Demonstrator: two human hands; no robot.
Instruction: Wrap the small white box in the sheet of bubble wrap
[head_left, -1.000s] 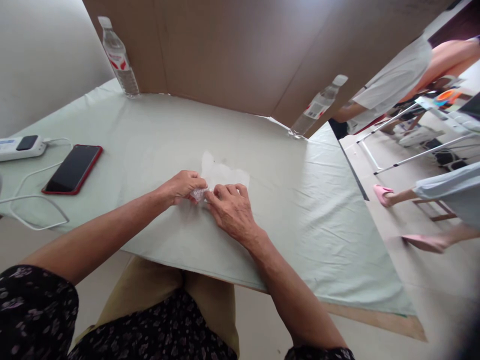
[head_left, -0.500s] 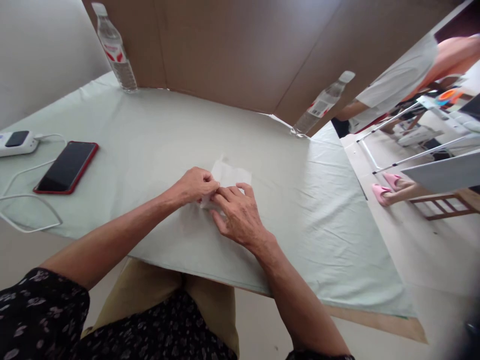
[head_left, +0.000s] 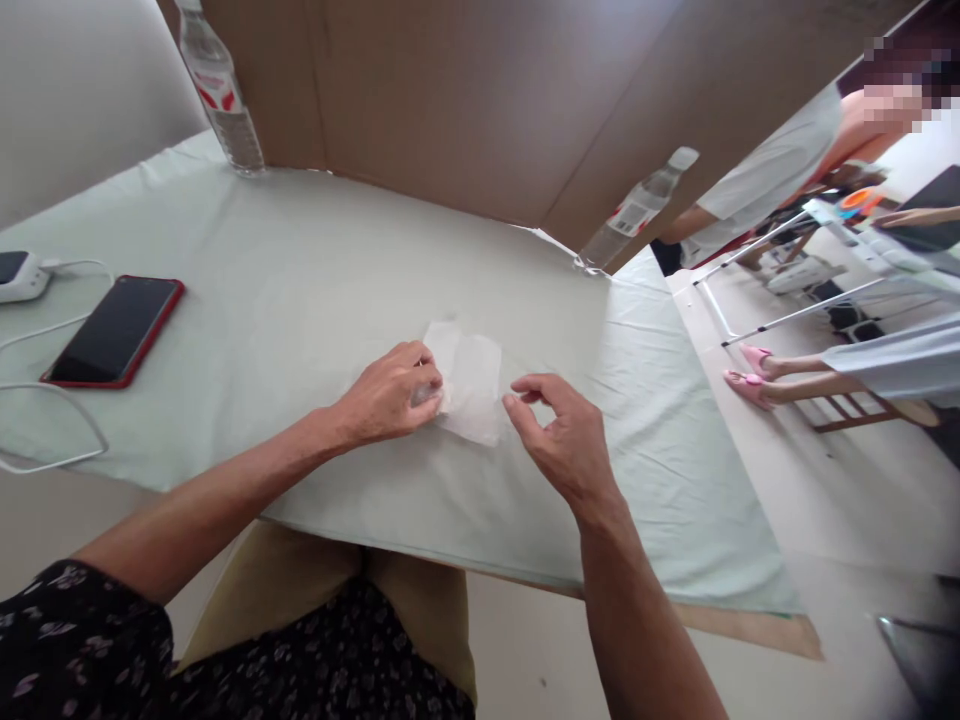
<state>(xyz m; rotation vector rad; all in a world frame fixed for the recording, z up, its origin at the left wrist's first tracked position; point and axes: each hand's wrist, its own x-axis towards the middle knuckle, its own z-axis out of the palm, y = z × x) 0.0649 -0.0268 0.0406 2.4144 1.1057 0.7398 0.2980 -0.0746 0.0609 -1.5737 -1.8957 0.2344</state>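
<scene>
A thin white sheet, like a tissue (head_left: 474,385), lies partly unfolded on the pale green tablecloth in front of me. My left hand (head_left: 394,390) is closed at its left edge, thumb and fingers curled round a bunched whitish part; exactly what is inside the fingers is partly hidden. To the right of the sheet, my right hand (head_left: 561,430) is apart from it. Its thumb and index finger curve toward each other with a gap between them, and nothing shows in that hand.
A red-edged phone (head_left: 116,332) and a white charging device (head_left: 22,277) with a cable lie at left. A tall brown board (head_left: 450,110) closes off the back, with water bottles (head_left: 221,95) (head_left: 637,210) at both ends. Beyond the table's right edge are other people and a metal-framed table.
My right hand has let go of the white sheet and moved right, its fingers parting. More of the sheet lies spread out, while my left hand stays at its left edge. The view has shifted slightly.
</scene>
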